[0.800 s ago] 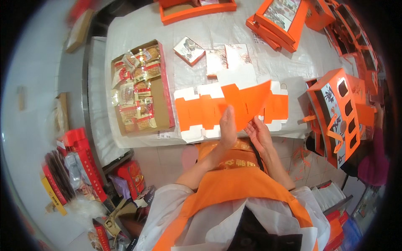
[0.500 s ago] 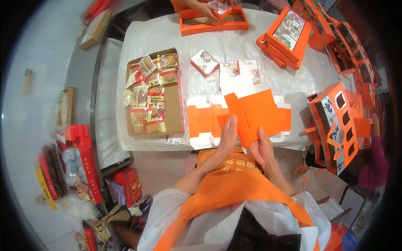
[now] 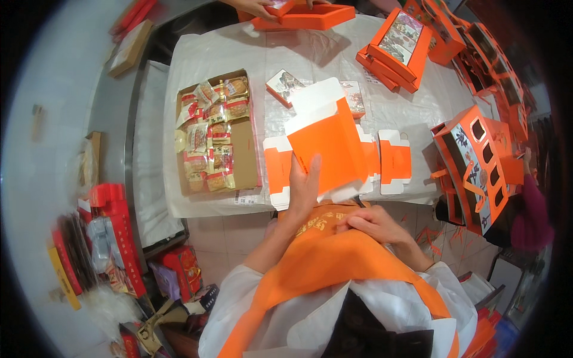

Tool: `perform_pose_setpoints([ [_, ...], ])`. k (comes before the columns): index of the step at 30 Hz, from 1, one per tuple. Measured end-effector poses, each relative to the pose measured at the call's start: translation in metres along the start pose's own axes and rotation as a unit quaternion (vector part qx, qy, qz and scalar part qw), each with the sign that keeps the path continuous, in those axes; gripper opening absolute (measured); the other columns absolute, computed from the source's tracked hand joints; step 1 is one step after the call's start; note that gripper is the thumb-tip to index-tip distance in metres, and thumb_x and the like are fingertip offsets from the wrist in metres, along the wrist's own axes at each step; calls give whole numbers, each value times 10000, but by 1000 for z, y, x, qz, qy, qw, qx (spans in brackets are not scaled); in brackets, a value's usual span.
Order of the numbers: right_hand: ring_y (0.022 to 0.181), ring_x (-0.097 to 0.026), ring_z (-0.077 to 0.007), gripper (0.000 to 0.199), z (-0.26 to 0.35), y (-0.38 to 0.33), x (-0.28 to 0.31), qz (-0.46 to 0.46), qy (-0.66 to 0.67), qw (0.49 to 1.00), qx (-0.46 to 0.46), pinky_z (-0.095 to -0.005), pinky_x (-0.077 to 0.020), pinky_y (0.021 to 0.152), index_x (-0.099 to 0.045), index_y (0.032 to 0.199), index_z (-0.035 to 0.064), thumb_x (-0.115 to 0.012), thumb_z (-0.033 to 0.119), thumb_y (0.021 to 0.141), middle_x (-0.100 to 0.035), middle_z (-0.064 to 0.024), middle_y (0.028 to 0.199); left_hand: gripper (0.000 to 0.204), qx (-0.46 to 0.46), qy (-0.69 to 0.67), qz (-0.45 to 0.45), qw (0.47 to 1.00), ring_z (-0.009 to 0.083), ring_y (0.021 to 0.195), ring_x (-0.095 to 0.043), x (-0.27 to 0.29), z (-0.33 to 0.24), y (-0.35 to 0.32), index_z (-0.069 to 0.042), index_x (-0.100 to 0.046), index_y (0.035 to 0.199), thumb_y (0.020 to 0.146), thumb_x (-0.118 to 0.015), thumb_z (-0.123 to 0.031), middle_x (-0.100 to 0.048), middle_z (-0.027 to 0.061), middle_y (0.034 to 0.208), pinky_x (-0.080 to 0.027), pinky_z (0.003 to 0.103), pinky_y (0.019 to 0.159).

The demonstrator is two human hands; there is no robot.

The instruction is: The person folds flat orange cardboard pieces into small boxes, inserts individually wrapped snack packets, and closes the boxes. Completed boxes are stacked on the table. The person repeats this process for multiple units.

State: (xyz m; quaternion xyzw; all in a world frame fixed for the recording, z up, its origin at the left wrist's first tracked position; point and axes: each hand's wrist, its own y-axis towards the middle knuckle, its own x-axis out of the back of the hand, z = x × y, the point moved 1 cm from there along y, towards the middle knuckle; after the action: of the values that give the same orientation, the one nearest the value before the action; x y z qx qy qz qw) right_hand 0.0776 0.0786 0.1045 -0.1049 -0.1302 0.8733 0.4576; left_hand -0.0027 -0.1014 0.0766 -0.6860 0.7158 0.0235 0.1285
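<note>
Through the head view I am seeing the left hand (image 3: 304, 185) gripping an orange-and-white carton (image 3: 328, 149), its thumb lying on the orange face and the other fingers mostly going out of sight at the near left edge and underneath. The right hand (image 3: 376, 225) is hovering apart from the carton, in front of the orange apron (image 3: 316, 222); its fingers are bending inward, the palm is hiding from me, and I cannot tell how fully they are closing or whether anything is inside. I am judging that the thumb is pressing flat to keep the light panel from flopping, since one hand is carrying it all. The carton is sitting above the table's near edge, partly folded, white flaps standing out at its far and near ends. Beneath and beside it, matching flat blanks (image 3: 395, 162) are lying spread, probably to stay within easy reach. Materials: the card is looking thin, smooth and matte orange, white on the flaps; the table sheet (image 3: 310, 53) is showing creased, glossy plastic. To the left, a cardboard tray (image 3: 243, 143) is holding clear-wrapped round pastries (image 3: 236, 108). Beyond the carton, small printed boxes (image 3: 285, 83) are resting; farther out, a co-worker's hand (image 3: 256, 9) is reaching by a long orange tray (image 3: 322, 18).
</note>
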Motion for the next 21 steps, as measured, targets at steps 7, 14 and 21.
perform_pose_setpoints([
  [7,1061,-521,-178,337,50,38,43,-323,-166,897,251,-308,-416,905,-515,1174,-12,-426,29,852,-497,-104,1259,818,-5,37,150,988,223,1191,-400,-10,-23,-41,-21,17,1423,846,-555,-120,-314,164,1352,-355,314,982],
  [14,1230,-414,-242,341,22,29,39,-104,93,985,100,-366,-355,998,-591,1055,-18,-435,258,931,-523,-163,1229,542,90,-12,168,982,169,1112,-456,3,-23,-48,-21,-325,1327,841,-552,-99,-442,133,1254,-400,287,909],
  [21,1181,-472,-270,364,56,27,18,-231,-30,917,324,-366,-438,925,-585,1127,7,-430,24,798,-486,-193,1263,272,-159,97,140,973,182,998,-532,-3,-48,-42,8,-500,1093,836,-563,-55,-518,146,1152,-429,268,848],
])
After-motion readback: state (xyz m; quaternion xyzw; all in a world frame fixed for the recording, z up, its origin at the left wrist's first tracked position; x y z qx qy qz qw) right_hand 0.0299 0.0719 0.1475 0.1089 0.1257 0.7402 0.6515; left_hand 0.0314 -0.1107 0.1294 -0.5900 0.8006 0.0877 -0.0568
